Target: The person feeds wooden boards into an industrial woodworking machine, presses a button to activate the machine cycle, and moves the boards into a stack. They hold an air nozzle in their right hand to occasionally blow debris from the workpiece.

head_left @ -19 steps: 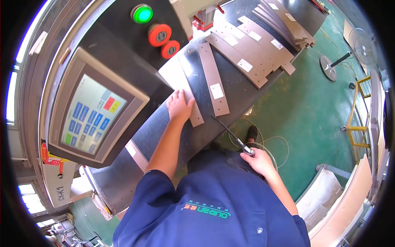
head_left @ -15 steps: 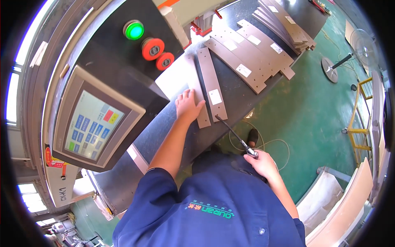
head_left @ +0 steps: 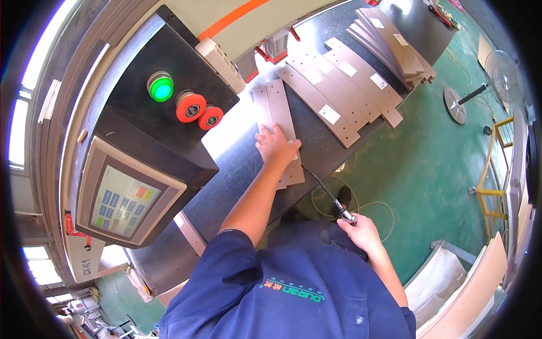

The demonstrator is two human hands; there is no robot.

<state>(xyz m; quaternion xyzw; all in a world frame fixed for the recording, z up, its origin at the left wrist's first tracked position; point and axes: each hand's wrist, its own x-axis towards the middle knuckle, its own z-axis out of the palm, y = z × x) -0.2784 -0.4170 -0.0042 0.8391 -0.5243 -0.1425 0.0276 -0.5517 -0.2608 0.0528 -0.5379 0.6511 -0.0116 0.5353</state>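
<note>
My left hand [head_left: 275, 146] spans two narrow brown strips lying edge to edge on the dark table [head_left: 226, 186]. Its fingers reach the outer side of the left strip [head_left: 263, 110], and the thumb is at the right strip's outer edge. A white label on the right strip [head_left: 280, 107] is mostly covered by the hand. Held in my right hand [head_left: 361, 230] is an air blow gun [head_left: 345, 214] with a long dark nozzle. The nozzle's tip sits close to the right strip's near end.
Several labelled brown boards [head_left: 344, 96] lie to the right, with a fanned stack [head_left: 395, 42] beyond. At left stands a control panel [head_left: 121, 195] with a lit green button [head_left: 161, 88] and two red knobs [head_left: 191, 106]. A hose [head_left: 378, 203] trails over the green floor.
The two strips, apart earlier, now lie against each other. My left hand has moved right and now spans both. The blow gun stays near the right strip's end.
</note>
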